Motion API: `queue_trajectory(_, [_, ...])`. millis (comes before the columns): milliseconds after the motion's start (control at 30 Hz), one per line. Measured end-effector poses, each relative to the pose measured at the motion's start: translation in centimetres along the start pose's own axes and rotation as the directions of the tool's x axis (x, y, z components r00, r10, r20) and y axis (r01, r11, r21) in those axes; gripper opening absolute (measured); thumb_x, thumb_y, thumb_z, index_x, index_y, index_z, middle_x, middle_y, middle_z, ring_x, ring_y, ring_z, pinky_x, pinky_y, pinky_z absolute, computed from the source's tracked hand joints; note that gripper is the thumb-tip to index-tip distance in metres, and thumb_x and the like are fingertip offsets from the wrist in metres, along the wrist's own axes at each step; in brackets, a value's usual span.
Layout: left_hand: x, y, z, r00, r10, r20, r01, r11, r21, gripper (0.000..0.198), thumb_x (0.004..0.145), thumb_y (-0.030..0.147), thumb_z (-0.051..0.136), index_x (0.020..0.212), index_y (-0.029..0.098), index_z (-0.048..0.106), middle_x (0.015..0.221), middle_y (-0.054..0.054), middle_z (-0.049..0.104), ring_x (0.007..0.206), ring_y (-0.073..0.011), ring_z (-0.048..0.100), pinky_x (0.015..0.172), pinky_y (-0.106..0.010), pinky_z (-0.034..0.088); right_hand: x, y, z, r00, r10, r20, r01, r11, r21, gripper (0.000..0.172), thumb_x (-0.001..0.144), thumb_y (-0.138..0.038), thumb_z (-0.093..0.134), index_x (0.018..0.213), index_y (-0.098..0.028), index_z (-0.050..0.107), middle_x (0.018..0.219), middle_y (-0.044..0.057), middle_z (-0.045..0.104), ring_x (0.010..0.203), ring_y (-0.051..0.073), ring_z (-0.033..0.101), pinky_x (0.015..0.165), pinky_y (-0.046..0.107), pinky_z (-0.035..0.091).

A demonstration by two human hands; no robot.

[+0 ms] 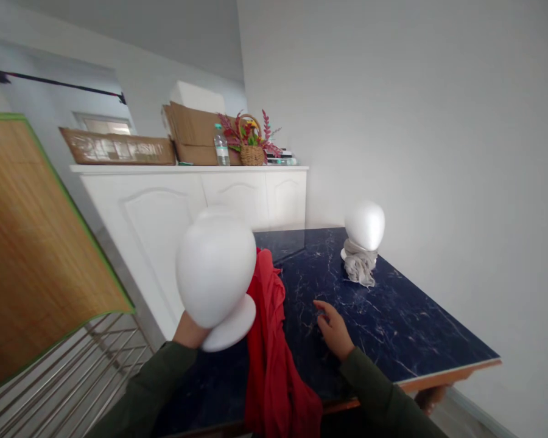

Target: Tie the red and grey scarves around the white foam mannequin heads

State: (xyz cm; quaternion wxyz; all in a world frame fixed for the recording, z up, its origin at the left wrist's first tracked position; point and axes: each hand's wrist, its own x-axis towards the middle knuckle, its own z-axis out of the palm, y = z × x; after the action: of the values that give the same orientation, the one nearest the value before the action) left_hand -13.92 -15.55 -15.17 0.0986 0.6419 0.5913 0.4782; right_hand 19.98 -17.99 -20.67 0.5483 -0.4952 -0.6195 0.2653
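Note:
A smooth white mannequin head [216,267] with a round base [232,323] leans at the left of the table. My left hand [190,331] is at its neck, with the fingers hidden behind the head; it appears to grip the neck. A long red cloth [274,347] lies beside the base and runs down over the table's near edge. My right hand [334,331] is over the dark tabletop to the right of the cloth, its fingers loosely bent and apart, with nothing in them. Farther back stands a second white mannequin head [365,225] with a grey scarf [360,266] around its neck.
The dark blue marbled table [406,328] has a wooden edge. Behind it stands a white cabinet [164,201] bearing cardboard boxes, a plastic bottle [221,145] and a flower basket [252,153]. A metal rack [95,365] and a bamboo mat [41,243] are at the left.

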Motion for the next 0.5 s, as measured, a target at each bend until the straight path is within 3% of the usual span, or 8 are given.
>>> queue_trajectory(133, [0.2,-4.9,-0.8,1.0,0.029,0.003,-0.029,0.997,0.074,0.061,0.055,0.046,0.06,0.111,0.026,0.051,0.114,-0.001,0.058,0.124,-0.0261,0.032,0.107,-0.041,0.023,2.8,4.3,-2.5,0.952,0.132,-0.277,-0.145,0.989,-0.028,0.04,0.068,-0.025,0.045,0.105,-0.014,0.054,0.104,0.01,0.058,0.095,0.022,0.054,0.087,0.038,0.04])
queue_trajectory(233, [0.6,-6.8,-0.2,0.999,-0.007,-0.05,0.01,0.997,0.076,0.061,0.052,0.048,0.06,0.11,0.033,0.049,0.115,0.005,0.056,0.124,-0.0258,0.031,0.109,-0.042,0.019,6.0,6.2,-5.6,0.842,0.152,-0.517,-0.253,0.959,-0.131,0.045,0.068,-0.027,0.044,0.109,-0.01,0.052,0.104,0.012,0.057,0.091,0.022,0.055,0.084,0.034,0.042])
queue_trajectory(367, [0.5,-7.3,0.6,0.995,-0.08,-0.059,0.082,0.996,0.031,0.064,0.049,0.047,0.062,0.11,0.031,0.05,0.114,0.003,0.057,0.124,-0.0274,0.032,0.109,-0.041,0.018,10.3,7.6,-10.1,0.689,0.228,-0.688,-0.468,0.864,-0.183,0.048,0.069,-0.023,0.041,0.113,-0.007,0.049,0.11,0.015,0.055,0.098,0.023,0.052,0.088,0.032,0.039])
queue_trajectory(500, [-0.4,-6.8,0.9,0.981,-0.18,-0.078,0.18,0.984,-0.004,0.069,0.048,0.046,0.064,0.111,0.024,0.049,0.112,-0.004,0.059,0.118,-0.0298,0.04,0.105,-0.043,0.027,14.4,8.5,-13.5,0.627,0.299,-0.72,-0.588,0.787,-0.185,0.052,0.07,-0.024,0.042,0.119,-0.004,0.045,0.121,0.02,0.047,0.116,0.028,0.039,0.098,0.037,0.028])
